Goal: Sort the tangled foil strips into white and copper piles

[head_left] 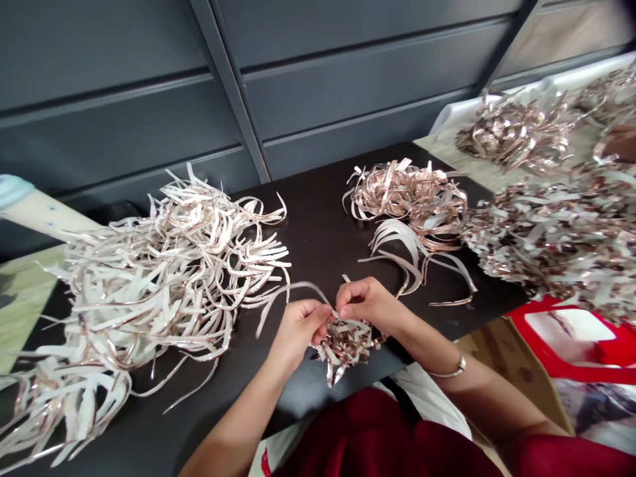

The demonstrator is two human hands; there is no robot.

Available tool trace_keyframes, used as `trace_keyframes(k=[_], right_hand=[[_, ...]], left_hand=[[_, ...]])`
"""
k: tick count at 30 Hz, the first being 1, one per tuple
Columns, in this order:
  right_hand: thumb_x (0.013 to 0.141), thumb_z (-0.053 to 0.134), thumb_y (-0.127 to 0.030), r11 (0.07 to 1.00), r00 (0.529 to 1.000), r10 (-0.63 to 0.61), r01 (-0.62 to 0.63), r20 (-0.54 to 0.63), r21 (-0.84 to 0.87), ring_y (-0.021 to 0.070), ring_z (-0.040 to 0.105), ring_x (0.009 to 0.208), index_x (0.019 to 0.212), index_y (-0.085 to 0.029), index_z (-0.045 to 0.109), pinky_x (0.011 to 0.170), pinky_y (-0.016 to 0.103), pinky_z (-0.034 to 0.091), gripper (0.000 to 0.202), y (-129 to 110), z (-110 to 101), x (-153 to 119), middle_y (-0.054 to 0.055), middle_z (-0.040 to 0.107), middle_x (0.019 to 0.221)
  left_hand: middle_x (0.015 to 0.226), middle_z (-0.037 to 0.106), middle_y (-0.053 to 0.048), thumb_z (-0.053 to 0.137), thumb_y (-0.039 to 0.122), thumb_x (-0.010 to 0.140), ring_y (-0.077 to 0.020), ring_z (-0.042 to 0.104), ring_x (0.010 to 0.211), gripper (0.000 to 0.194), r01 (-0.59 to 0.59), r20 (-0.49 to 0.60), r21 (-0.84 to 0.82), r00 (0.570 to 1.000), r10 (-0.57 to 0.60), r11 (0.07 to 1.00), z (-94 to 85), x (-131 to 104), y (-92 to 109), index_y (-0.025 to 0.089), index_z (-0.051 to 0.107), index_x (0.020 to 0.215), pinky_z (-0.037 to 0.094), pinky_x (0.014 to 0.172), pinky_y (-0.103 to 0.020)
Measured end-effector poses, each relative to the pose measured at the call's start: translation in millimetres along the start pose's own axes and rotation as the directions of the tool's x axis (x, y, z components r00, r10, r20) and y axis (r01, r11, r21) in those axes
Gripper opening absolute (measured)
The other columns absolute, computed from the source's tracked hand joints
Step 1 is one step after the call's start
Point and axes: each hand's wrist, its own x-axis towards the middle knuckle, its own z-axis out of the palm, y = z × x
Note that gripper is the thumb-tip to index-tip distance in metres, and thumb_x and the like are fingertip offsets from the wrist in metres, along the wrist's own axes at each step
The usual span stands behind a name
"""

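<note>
Both my hands meet near the front edge of the dark table, fingers pinched close together. A narrow white strip (305, 285) curves up and leftward from between them. My left hand (304, 326) is closed on this strip, with the thumb against the forefinger. Across from it, my right hand (366, 303) pinches the strip close to the left fingertips. Just below my fingers lies a small bunch of shiny rose-gold and white strips (346, 344), partly covered by both hands. Whether the strip is joined to that bunch is hidden by the fingers.
A wide heap of white strips (163, 278) covers the table's left. Rose-gold strip bundles (407, 195) lie at the back right, beside loose strips (405, 248). A large fringed pile (561, 232) stands farther right, above a red container (527, 331). Grey panels (358, 86) rise behind.
</note>
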Motion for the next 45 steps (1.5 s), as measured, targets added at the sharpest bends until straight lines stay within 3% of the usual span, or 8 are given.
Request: trace_keyframes(k=[11, 19, 22, 26, 30, 34, 40, 45], right_hand=[[0.067, 0.076, -0.041, 0.997, 0.999, 0.016, -0.019, 0.035, 0.069, 0.0082, 0.046, 0.052, 0.065, -0.012, 0.064, 0.05, 0.021, 0.035, 0.031, 4.9, -0.2, -1.3, -0.001, 0.055, 0.059], [0.072, 0.074, -0.038, 0.994, 0.993, -0.091, 0.085, 0.079, 0.075, 0.0123, 0.058, 0.065, 0.07, -0.014, 0.068, 0.062, 0.024, 0.045, 0.025, 3.1, -25.4, -6.7, 0.003, 0.066, 0.072], [0.082, 0.064, -0.039, 0.994, 0.988, -0.098, 0.102, 0.116, -0.037, 0.0161, 0.063, 0.078, 0.087, -0.014, 0.071, 0.073, 0.028, 0.048, 0.027, -0.2, -29.8, -10.6, 0.007, 0.069, 0.084], [0.08, 0.048, -0.066, 0.989, 0.981, -0.149, 0.15, 0.128, 0.002, 0.0202, 0.063, 0.079, 0.086, -0.011, 0.07, 0.071, 0.031, 0.05, 0.06, -0.7, -21.3, -9.5, 0.011, 0.067, 0.085], [0.067, 0.068, -0.058, 0.92, 0.982, -0.188, 0.175, -0.002, -0.35, 0.0127, 0.053, 0.06, 0.066, -0.013, 0.063, 0.056, 0.023, 0.042, 0.046, -6.2, -5.6, -3.8, 0.002, 0.06, 0.064], [0.079, 0.064, -0.041, 0.851, 0.982, -0.187, 0.159, -0.007, -0.5, 0.0096, 0.045, 0.055, 0.06, -0.014, 0.06, 0.054, 0.022, 0.035, 0.033, -14.3, -5.2, -1.3, -0.001, 0.053, 0.057], [0.083, 0.058, -0.046, 0.98, 0.98, -0.059, 0.094, 0.191, -0.176, 0.01, 0.051, 0.059, 0.073, -0.013, 0.059, 0.057, 0.022, 0.042, 0.035, -16.3, -27.0, -6.5, 0.002, 0.059, 0.068], [0.084, 0.059, -0.036, 0.899, 0.963, -0.131, 0.215, 0.234, -0.382, 0.0081, 0.048, 0.057, 0.073, -0.013, 0.06, 0.053, 0.019, 0.039, 0.026, -19.4, -15.8, -6.3, -0.001, 0.055, 0.066]], left_hand=[[0.061, 0.059, -0.001, 0.05, 0.036, 0.086, -0.0111, 0.054, 0.053, 0.028, -0.322, 0.196, 0.274, 0.941, 0.275, 0.906, -4.8, -6.4, 12.7, 0.016, 0.059, 0.068, 0.041, 0.049, -0.021], [0.109, 0.066, -0.01, 0.041, 0.029, 0.091, -0.0193, 0.062, 0.097, 0.033, -0.452, 0.094, 0.216, 0.892, 0.442, 0.866, -2.9, -6.6, 5.8, 0.016, 0.057, 0.066, 0.047, 0.082, -0.028], [0.112, 0.065, -0.011, 0.044, 0.022, 0.09, -0.0185, 0.062, 0.099, 0.026, -0.552, 0.089, 0.383, 0.82, 0.566, 0.74, -2.3, -8.8, 5.5, 0.016, 0.058, 0.069, 0.048, 0.084, -0.029], [0.108, 0.067, -0.011, 0.046, 0.014, 0.087, -0.017, 0.064, 0.096, 0.018, -0.662, 0.164, 0.576, 0.668, 0.726, 0.479, -1.4, -11.3, 1.5, 0.017, 0.058, 0.073, 0.05, 0.083, -0.027], [0.11, 0.066, -0.012, 0.047, 0.011, 0.085, -0.0175, 0.064, 0.097, 0.017, -0.69, 0.206, 0.635, 0.586, 0.784, 0.349, -0.8, -11.5, -3.9, 0.016, 0.057, 0.073, 0.051, 0.084, -0.027], [0.11, 0.066, -0.01, 0.046, 0.014, 0.087, -0.0175, 0.063, 0.096, 0.02, -0.678, 0.162, 0.549, 0.659, 0.734, 0.488, -1.6, -12.4, -0.9, 0.017, 0.059, 0.072, 0.05, 0.084, -0.028], [0.113, 0.064, -0.011, 0.048, 0.031, 0.09, -0.0223, 0.061, 0.1, 0.032, -0.537, 0.172, 0.14, 0.84, 0.514, 0.832, -10.6, -9.3, 3.8, 0.015, 0.067, 0.07, 0.047, 0.083, -0.031], [0.089, 0.067, -0.009, 0.067, 0.042, 0.076, -0.0193, 0.063, 0.081, 0.03, -0.268, 0.259, -0.083, 0.924, 0.28, 0.96, -11.8, -0.9, 2.1, 0.012, 0.067, 0.082, 0.048, 0.071, -0.027]])
